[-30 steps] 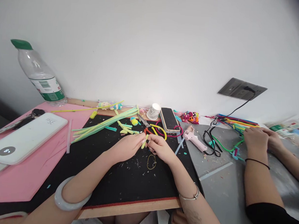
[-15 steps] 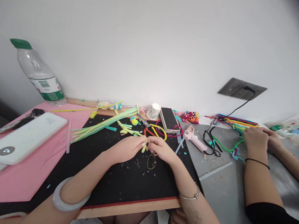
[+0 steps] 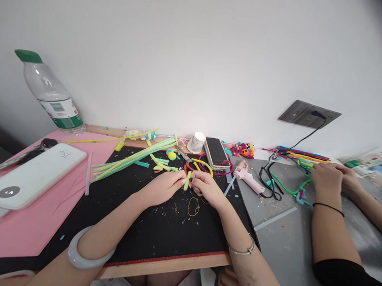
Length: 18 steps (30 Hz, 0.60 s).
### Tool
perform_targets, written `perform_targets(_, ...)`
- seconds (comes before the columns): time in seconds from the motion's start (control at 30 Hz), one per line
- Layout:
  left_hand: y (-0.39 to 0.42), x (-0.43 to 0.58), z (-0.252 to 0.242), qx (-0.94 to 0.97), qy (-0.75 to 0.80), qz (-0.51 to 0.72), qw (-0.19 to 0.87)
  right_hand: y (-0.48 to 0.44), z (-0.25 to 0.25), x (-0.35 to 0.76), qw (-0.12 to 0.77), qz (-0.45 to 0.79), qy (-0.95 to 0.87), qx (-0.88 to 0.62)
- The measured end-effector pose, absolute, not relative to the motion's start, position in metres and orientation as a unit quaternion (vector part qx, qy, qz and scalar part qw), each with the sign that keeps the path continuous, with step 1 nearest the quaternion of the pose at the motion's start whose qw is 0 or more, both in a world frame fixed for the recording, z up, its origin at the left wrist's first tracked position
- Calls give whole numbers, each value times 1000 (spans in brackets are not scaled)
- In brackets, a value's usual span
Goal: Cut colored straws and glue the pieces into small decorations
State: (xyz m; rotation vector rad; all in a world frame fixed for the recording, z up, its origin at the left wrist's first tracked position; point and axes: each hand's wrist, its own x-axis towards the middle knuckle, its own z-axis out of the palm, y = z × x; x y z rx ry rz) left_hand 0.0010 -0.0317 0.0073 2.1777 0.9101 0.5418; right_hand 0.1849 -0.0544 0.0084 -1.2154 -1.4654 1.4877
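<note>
Between my two hands, above the black mat [image 3: 161, 234], is a short yellow-green pipe cleaner piece [image 3: 187, 184], standing nearly upright. My left hand [image 3: 163, 187] pinches at it from the left with thumb and fingers pressed together. From the right, my right hand [image 3: 208, 189] has its curled fingers closed on the same piece. The fingertips partly hide where each grips. Just behind the hands lies a cutter [image 3: 184, 154] with orange and yellow handles. Below my right hand rests a thin yellowish loop [image 3: 193, 207]. Short pipe cleaner pieces [image 3: 160, 162] lie behind my left hand.
A long pipe cleaner bundle [image 3: 136, 157], a paper cup [image 3: 196, 142], a phone [image 3: 216, 152] and a pink glue gun [image 3: 249, 178] line the back. Left are a power bank [image 3: 34, 176] and bottle [image 3: 58, 97]. Another person's hands [image 3: 328, 182] work at right.
My hands have drawn slightly apart at the fingertips, and the yellow-green piece now shows more plainly between them. The other person's hands look nearly unmoved.
</note>
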Motion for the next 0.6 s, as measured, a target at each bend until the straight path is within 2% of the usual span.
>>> perform_targets(0.2, -31, 1, 8, 841, 355, 205, 353, -52, 4, 186, 389, 543, -569, -480)
perform_targets(0.6, -32, 4, 6, 826, 347, 225, 383, -54, 8, 182, 384, 572, -554, -467)
